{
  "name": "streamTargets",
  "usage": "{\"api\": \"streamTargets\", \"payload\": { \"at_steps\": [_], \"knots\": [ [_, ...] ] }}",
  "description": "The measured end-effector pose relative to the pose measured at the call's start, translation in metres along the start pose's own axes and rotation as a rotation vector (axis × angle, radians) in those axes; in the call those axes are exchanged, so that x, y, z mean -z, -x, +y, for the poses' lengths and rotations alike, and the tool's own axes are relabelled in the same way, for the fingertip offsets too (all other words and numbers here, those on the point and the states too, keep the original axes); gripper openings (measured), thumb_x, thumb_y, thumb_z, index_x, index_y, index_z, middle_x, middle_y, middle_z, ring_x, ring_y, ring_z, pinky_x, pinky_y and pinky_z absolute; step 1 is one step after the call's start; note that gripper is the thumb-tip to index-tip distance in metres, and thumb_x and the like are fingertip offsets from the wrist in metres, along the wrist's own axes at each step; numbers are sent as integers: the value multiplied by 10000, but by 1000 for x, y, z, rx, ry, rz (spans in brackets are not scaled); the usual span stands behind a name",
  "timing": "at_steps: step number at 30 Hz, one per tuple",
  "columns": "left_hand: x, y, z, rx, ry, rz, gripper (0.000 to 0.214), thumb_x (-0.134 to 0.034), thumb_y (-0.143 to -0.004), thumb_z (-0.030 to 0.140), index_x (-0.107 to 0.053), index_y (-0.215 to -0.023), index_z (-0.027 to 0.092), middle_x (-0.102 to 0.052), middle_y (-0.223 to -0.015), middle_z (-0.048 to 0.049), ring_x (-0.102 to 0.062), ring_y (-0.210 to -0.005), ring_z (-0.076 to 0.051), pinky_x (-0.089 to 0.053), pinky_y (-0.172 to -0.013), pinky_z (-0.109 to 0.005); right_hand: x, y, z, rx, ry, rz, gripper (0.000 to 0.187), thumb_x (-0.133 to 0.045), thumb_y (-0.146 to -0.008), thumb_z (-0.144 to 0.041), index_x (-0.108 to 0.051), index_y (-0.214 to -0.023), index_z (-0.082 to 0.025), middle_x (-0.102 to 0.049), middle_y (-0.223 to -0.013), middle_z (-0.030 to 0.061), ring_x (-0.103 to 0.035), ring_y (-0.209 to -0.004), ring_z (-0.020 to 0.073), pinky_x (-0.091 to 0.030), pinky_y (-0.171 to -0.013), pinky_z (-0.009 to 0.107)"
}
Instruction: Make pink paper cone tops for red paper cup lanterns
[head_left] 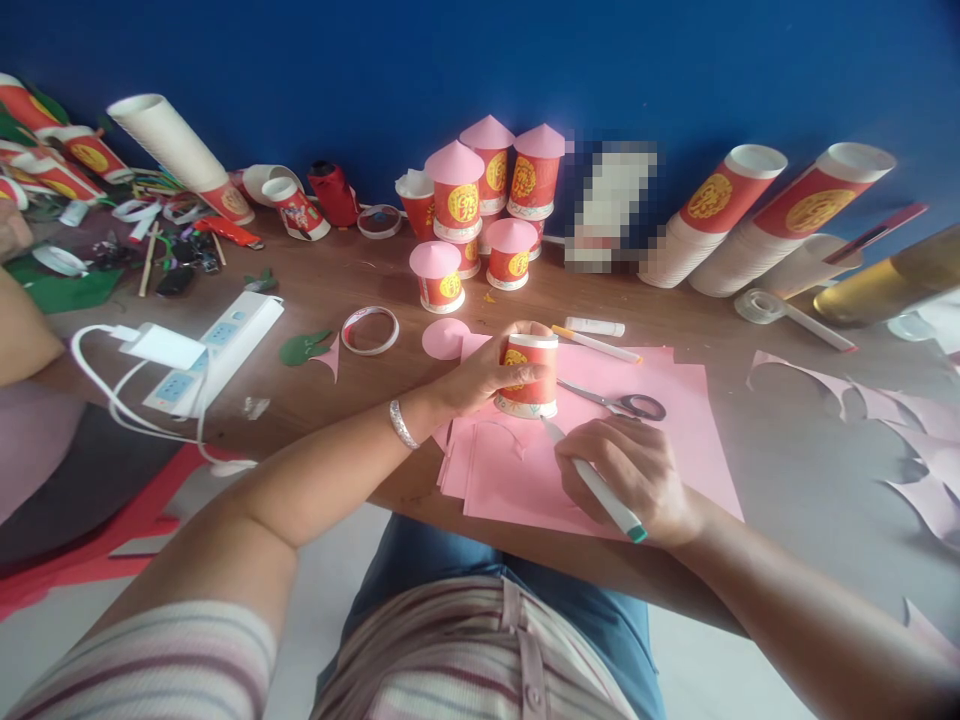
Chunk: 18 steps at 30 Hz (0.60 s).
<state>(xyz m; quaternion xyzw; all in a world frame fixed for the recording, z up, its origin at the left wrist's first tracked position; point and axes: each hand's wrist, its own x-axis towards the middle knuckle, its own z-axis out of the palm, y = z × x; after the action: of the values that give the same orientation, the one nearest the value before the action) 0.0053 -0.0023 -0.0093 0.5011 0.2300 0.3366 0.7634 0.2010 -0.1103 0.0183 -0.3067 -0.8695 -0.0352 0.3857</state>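
Left hand [491,372] gripping one red cup [538,358], right hand [628,472] gripping one marker [607,497], five pink cones [455,163]

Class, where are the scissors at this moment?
In the head view, the scissors lie right of centre on the pink paper, just beyond the right hand and to the right of the red cup in the left hand.

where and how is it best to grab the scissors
Probably take the scissors by the dark handle, coming from the right: it lies at that end, over the pink paper, while the blades point left, toward the cup in the left hand.
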Motion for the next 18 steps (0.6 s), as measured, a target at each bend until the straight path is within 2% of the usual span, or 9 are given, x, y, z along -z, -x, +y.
{"api": "streamTargets", "payload": {
  "at_steps": [10,18],
  "knots": [
    [-1,1,2,8,2,11,526,-847,-755,356,-533,-1157,231,-584,-1045,-40,-622,-929,-191,-541,-760,-317,2,-2,1,-30,-34,-35,202,-594,-859,-21,-580,-952,-200,-660,-712,-3,-597,-568,133,-460,-536,265],
    [-3,2,4,6,-15,-7,535,-850,-744,369,-541,-1159,228,-588,-995,-30,-608,-870,-169,-527,-726,-296,3,-3,0,-145,-137,-53,181,-561,-864,-37,-566,-911,-212,-638,-710,-14,-545,-545,122,-422,-533,261]
  ]
}}
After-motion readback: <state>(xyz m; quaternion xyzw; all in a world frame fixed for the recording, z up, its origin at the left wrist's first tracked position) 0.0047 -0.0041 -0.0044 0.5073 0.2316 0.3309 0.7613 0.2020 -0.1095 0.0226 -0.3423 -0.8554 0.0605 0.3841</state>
